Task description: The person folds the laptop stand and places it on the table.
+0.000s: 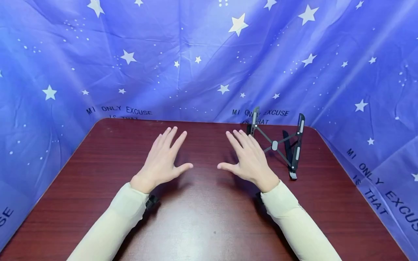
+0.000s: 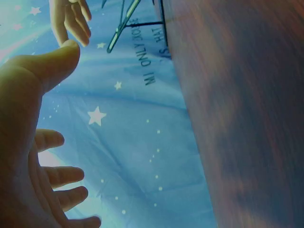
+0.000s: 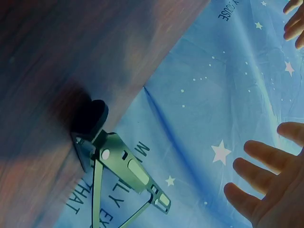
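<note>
Both hands hover over the table with fingers spread and nothing held. The left hand point(image 1: 160, 163) is left of the middle, its thumb pointing inward; the left wrist view shows this hand point(image 2: 23, 123) at the left edge. The right hand point(image 1: 250, 159) mirrors it on the other side, and its fingers point(image 3: 266, 166) show in the right wrist view. Just beyond and to the right of the right hand stands a black folding stand point(image 1: 274, 145) with crossed bars and grey pads. Part of that stand point(image 3: 126, 164) appears in the right wrist view. The right hand hides some of its left side.
A dark red wooden table point(image 1: 202, 203) spreads beneath the hands. Blue cloth point(image 1: 183, 72) with white stars and black lettering hangs behind the table and along both sides. Dark devices show under both wrists, the left one point(image 1: 151, 201) more plainly.
</note>
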Motion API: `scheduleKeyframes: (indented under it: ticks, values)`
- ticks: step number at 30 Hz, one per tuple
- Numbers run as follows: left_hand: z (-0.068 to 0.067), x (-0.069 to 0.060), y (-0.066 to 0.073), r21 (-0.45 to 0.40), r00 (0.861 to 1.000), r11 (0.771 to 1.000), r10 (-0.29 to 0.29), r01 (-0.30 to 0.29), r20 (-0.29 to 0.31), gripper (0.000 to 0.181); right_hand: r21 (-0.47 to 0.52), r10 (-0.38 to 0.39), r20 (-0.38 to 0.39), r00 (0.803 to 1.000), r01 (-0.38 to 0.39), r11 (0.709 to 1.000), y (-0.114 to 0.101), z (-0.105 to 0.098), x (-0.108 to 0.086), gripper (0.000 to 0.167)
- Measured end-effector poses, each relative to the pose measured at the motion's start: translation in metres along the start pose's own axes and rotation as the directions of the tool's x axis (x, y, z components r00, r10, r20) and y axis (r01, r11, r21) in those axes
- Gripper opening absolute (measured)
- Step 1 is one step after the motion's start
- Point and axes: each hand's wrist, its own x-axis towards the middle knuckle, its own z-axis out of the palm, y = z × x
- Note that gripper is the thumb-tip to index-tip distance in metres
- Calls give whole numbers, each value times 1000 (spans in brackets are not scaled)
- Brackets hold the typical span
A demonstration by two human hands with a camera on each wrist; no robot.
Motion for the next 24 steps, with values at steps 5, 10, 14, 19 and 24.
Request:
scheduleKeyframes:
  ticks: [5, 10, 14, 19, 24]
  values:
    - [5, 8, 9, 9, 999, 999, 32, -32, -8, 93, 11, 22, -24, 999, -21, 1000, 6, -5, -6, 102]
    - [12, 16, 21, -27, 999, 998, 54, -54, -1, 87, 17, 29, -46, 999, -28, 999, 17, -9, -10, 100]
    - [20, 22, 30, -53, 997, 996, 72, -72, 7, 85, 2, 43, -48, 998, -43, 999, 26, -12, -17, 100]
    - [29, 30, 41, -78, 996, 993, 93, -93, -1, 83, -15, 77, -42, 996, -78, 997, 36, -18, -25, 98]
    - [37, 38, 52, -92, 995, 991, 101, -99, 19, 83, -25, 91, -37, 995, -92, 995, 49, -23, -31, 97]
